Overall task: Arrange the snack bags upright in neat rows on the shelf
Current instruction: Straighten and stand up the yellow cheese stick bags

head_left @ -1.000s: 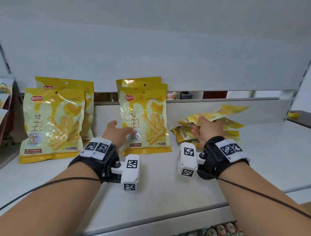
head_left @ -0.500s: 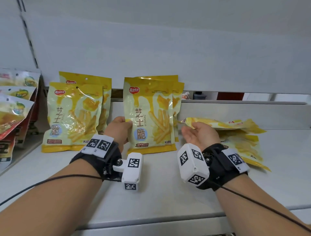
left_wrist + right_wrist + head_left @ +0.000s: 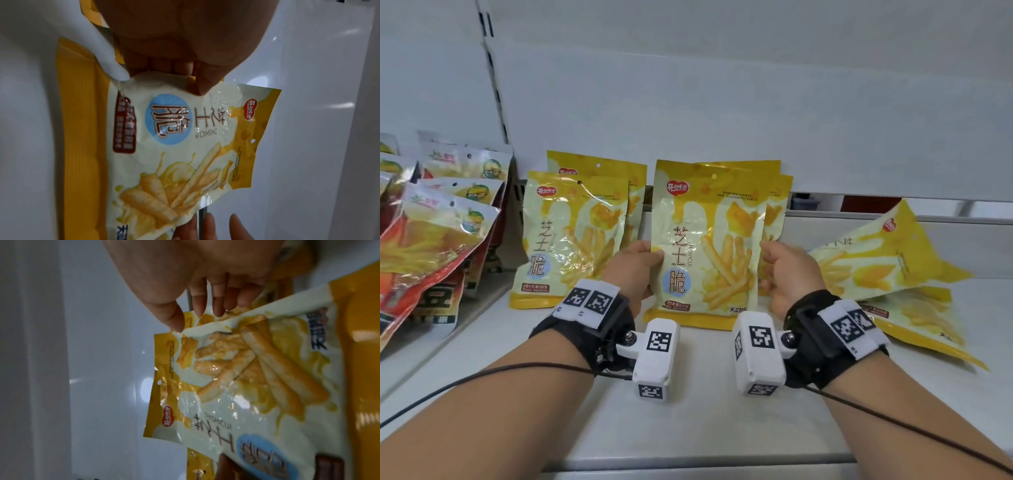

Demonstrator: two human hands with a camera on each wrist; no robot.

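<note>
Your left hand (image 3: 635,270) pinches the left side of the front snack bag (image 3: 709,246). Your right hand (image 3: 789,274) touches its right side with loose fingers. It stands upright mid-shelf (image 3: 705,428).

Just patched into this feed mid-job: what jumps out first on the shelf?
Front and centre stands a yellow snack bag, upright, with the left hand on its left edge and the right hand at its right edge. More yellow bags stand behind it and in a second row to its left. At right, a pile of the same bags lies flat or tilted, not yet stood up.
</note>
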